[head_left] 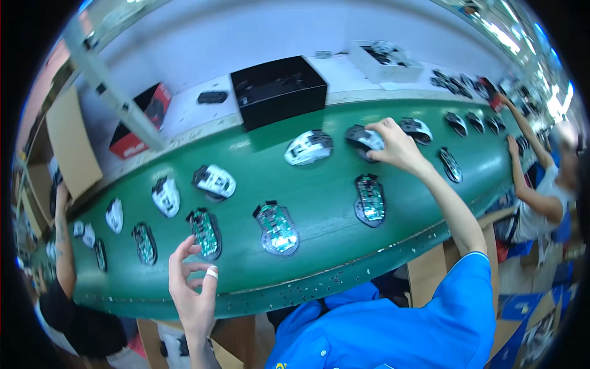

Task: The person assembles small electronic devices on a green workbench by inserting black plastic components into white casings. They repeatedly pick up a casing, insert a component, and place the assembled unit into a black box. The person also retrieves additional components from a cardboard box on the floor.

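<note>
Up at the far side of the green belt, my right hand has its thumb and fingers closed round the side of a white-and-black mouse shell. My left hand is raised over the near edge with its fingers curved and apart, nothing in them, and a white wrap on one fingertip. Just beyond it lies a mouse base with a green circuit board. Another such mouse base is at the middle, and a third base sits below my right hand. A white mouse shell rests left of the held one.
More mouse shells and bases line the green belt. Behind it, a shelf bears a black box, a white bin of dark parts and a red-and-black box. Co-workers reach in at the far left and right.
</note>
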A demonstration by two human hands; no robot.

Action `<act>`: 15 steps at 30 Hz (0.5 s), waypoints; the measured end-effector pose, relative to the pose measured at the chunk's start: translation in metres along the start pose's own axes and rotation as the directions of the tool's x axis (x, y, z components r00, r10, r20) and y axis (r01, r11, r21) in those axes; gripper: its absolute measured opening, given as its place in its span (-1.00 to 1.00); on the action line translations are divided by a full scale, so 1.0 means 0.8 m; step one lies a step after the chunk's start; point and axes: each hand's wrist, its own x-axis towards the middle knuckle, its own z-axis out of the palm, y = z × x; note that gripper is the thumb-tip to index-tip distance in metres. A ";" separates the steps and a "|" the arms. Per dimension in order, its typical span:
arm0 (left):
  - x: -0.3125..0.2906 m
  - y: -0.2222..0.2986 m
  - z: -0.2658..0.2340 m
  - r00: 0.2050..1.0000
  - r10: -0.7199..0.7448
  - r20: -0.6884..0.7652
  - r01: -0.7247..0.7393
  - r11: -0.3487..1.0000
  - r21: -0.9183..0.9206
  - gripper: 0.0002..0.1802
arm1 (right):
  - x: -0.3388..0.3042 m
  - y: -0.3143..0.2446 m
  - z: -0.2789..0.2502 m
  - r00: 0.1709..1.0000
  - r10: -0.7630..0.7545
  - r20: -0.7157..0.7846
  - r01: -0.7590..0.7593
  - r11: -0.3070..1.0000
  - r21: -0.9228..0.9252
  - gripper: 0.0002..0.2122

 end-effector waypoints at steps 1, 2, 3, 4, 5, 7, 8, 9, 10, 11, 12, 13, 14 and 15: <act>0.011 0.004 0.004 0.997 0.050 0.058 -0.054 0.996 0.075 -0.38 | -0.009 -0.012 -0.037 0.997 0.060 0.051 -0.069 0.977 0.202 -0.51; 0.025 0.008 0.011 0.987 0.105 0.124 -0.122 0.982 0.141 -0.39 | -0.030 -0.027 -0.079 0.999 -0.021 -0.036 0.030 0.962 0.271 -0.57; 0.038 0.013 0.023 0.975 0.144 0.170 -0.176 0.965 0.194 -0.40 | -0.056 -0.042 -0.126 0.998 -0.038 -0.045 0.053 0.922 0.383 -0.63; 0.053 0.018 0.039 0.956 0.182 0.231 -0.237 0.942 0.239 -0.41 | -0.091 -0.057 -0.171 1.000 -0.026 0.005 0.021 0.902 0.431 -0.71; 0.067 0.026 0.057 0.927 0.229 0.296 -0.313 0.908 0.277 -0.42 | -0.129 -0.042 -0.196 0.964 -0.266 0.021 0.242 0.906 0.347 -0.77; 0.104 0.029 0.098 0.861 0.287 0.420 -0.457 0.799 0.391 -0.36 | -0.216 -0.025 -0.222 0.834 -0.359 0.419 0.053 0.807 0.588 -0.84; 0.127 0.024 0.122 0.819 0.349 0.455 -0.540 0.738 0.405 -0.31 | -0.256 -0.013 -0.220 0.795 -0.182 0.578 -0.171 0.848 0.502 -0.85; 0.151 0.021 0.147 0.771 0.408 0.489 -0.617 0.669 0.414 -0.27 | -0.296 -0.001 -0.213 0.700 -0.016 0.714 -0.386 0.833 0.397 -0.85; 0.168 0.021 0.176 0.752 0.391 0.530 -0.629 0.665 0.403 -0.22 | -0.338 0.017 -0.203 0.619 0.214 0.756 -0.560 0.795 0.233 -0.81; 0.187 0.021 0.202 0.735 0.378 0.563 -0.643 0.652 0.402 -0.18 | -0.382 0.042 -0.185 0.497 0.415 0.762 -0.704 0.706 0.075 -0.76; 0.220 -0.001 0.223 0.683 0.423 0.595 -0.707 0.589 0.392 -0.14 | -0.431 0.071 -0.166 0.368 0.554 0.747 -0.850 0.526 0.029 -0.74; 0.232 -0.001 0.247 0.667 0.398 0.630 -0.715 0.582 0.388 -0.11 | -0.489 0.099 -0.139 0.202 0.659 0.725 -0.949 0.315 -0.023 -0.71; 0.237 -0.004 0.267 0.677 0.308 0.669 -0.682 0.603 0.414 -0.06 | -0.553 0.124 -0.095 0.173 0.805 0.567 -0.944 0.299 -0.137 -0.68; 0.247 -0.007 0.281 0.672 0.228 0.704 -0.671 0.590 0.449 -0.02 | -0.618 0.142 -0.055 0.157 0.909 0.387 -0.933 0.266 -0.244 -0.65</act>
